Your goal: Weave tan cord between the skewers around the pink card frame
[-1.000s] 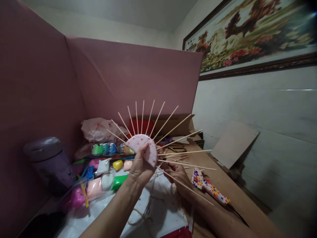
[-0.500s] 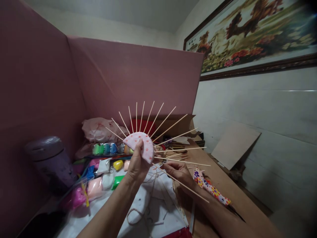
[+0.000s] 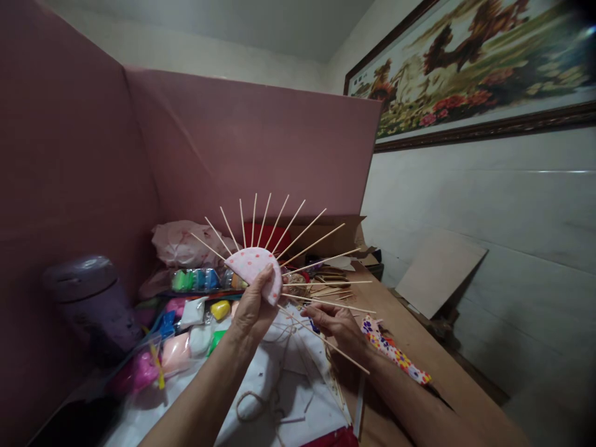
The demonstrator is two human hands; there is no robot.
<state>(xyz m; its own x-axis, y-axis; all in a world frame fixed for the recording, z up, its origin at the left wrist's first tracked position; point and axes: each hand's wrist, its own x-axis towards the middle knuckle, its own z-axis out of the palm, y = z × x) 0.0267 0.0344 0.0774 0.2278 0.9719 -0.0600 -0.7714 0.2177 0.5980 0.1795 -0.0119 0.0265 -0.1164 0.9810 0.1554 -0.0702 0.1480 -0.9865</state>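
Note:
My left hand [image 3: 254, 307] grips a half-round pink piece with red dots [image 3: 249, 264], thumb across its front. Thin wooden sticks [image 3: 292, 216] fan outward from its curved edge. At the lower right of the fan, my right hand [image 3: 338, 326] has thumb and fingers pinched at the lowest wooden stick [image 3: 347, 356], which slants down across the hand. The inner end of that stick meets the piece's lower corner; how deep it sits I cannot make out.
Bags of coloured clay [image 3: 177, 354] lie at left by a large tumbler [image 3: 93, 304]. A flower-patterned object [image 3: 395, 354] rests beside my right forearm. String [image 3: 251, 403] and loose sticks [image 3: 333, 292] are on the table. Pink partitions [image 3: 256, 143] stand behind.
The pink piece with its fan of sticks has shifted slightly left and turned a little, along with my left hand. My right hand stays near the lowest stick.

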